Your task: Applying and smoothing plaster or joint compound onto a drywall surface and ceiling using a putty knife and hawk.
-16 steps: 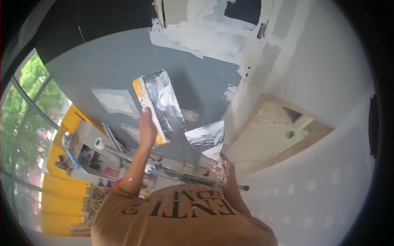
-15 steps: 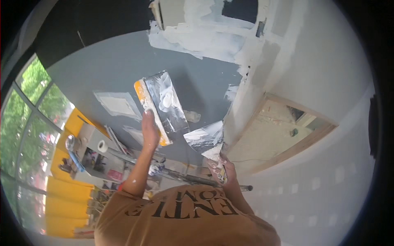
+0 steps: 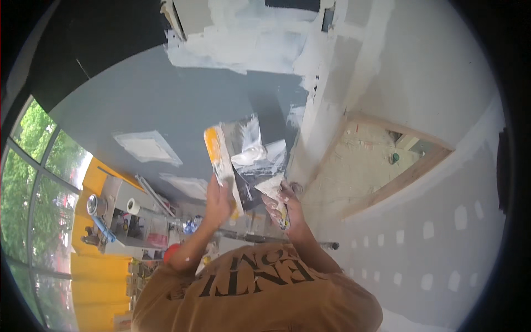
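My left hand (image 3: 220, 200) is closed round the yellow-and-white handle of a wide steel plastering trowel (image 3: 216, 150), which carries smears and a lump of white compound (image 3: 255, 152). Just to the right, my right hand (image 3: 286, 209) grips a putty knife (image 3: 268, 189) by its speckled, compound-smeared handle, and its blade lies over the trowel's blade, touching it or nearly so. Behind both tools is a grey-painted wall (image 3: 121, 94) with white filler patches (image 3: 145, 148). My right fingers are coated in white.
Below, a long metal pole (image 3: 257, 240) lies crosswise near a cluttered white shelf unit (image 3: 119, 216). A large window (image 3: 36, 182) and yellow panels (image 3: 99, 276) stand at left. At right is a wood-framed opening (image 3: 381, 166) in a pale plasterboard wall (image 3: 437, 243).
My left hand and trowel have moved right and lower; the putty knife in my right hand has moved left and up onto the trowel's blade. The view has shifted slightly.
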Action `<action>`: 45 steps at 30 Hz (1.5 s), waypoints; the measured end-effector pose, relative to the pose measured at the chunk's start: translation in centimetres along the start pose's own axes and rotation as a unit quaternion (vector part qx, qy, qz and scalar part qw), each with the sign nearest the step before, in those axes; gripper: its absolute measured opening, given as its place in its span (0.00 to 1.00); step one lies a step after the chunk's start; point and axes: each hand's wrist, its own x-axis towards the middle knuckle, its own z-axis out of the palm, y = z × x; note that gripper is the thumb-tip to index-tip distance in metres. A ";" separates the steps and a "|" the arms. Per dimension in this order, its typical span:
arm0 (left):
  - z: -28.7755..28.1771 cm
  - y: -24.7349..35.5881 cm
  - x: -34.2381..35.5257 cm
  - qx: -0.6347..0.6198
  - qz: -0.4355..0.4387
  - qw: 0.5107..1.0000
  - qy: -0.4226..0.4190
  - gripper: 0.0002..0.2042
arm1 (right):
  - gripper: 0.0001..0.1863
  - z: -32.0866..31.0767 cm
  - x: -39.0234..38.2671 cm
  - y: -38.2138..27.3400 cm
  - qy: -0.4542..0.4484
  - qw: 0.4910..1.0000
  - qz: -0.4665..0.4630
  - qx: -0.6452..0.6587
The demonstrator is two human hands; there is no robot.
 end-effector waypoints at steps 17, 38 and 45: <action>-1.3 -5.3 -6.0 -0.202 -0.101 0.971 0.075 0.18 | 0.35 39.1 23.4 -27.6 0.064 0.093 -0.659 -0.743; -3.8 -13.0 -9.2 -0.111 -0.230 0.962 0.093 0.22 | 0.22 42.8 32.3 -34.7 0.154 -0.033 -0.563 -0.812; -3.1 -11.5 -8.5 -0.226 -0.272 0.935 -0.027 0.26 | 0.37 33.5 28.5 -28.9 0.163 -0.016 -0.537 -0.828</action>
